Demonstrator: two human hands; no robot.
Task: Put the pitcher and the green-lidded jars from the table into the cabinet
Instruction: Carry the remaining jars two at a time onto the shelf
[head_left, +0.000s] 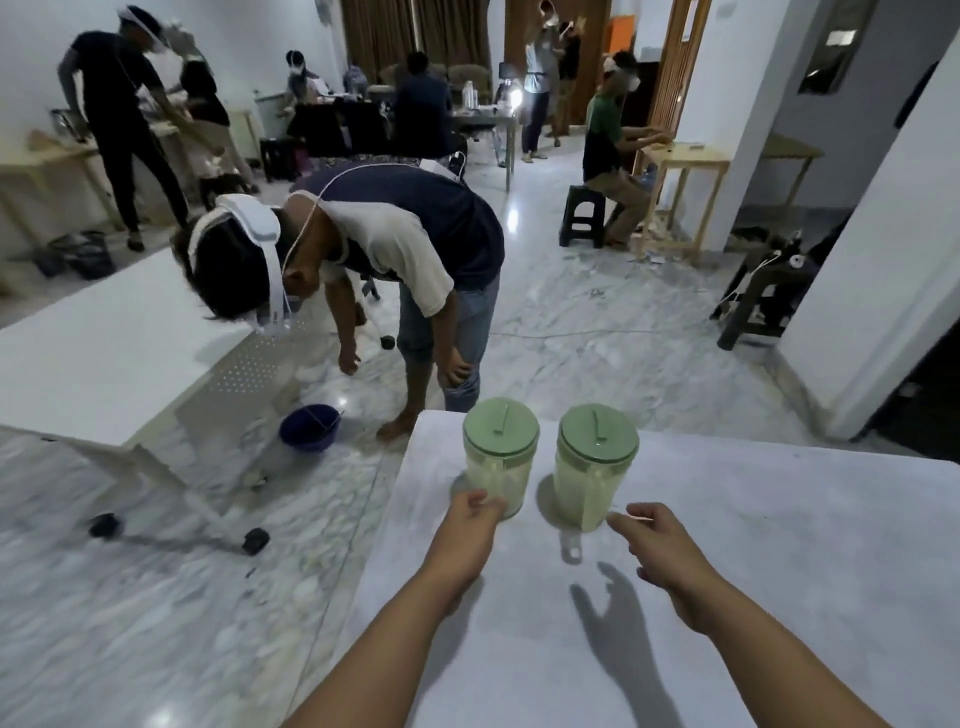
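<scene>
Two green-lidded jars upright side by side near the far edge of the pale bench: left jar, right jar. Left hand touching the left jar's base, fingers curled against it, grip not clearly closed. Right hand open, fingertips just beside the right jar, apparently not touching.

A person bends over mid-frame; a blue bowl sits on the marble floor, lower left of them.
</scene>
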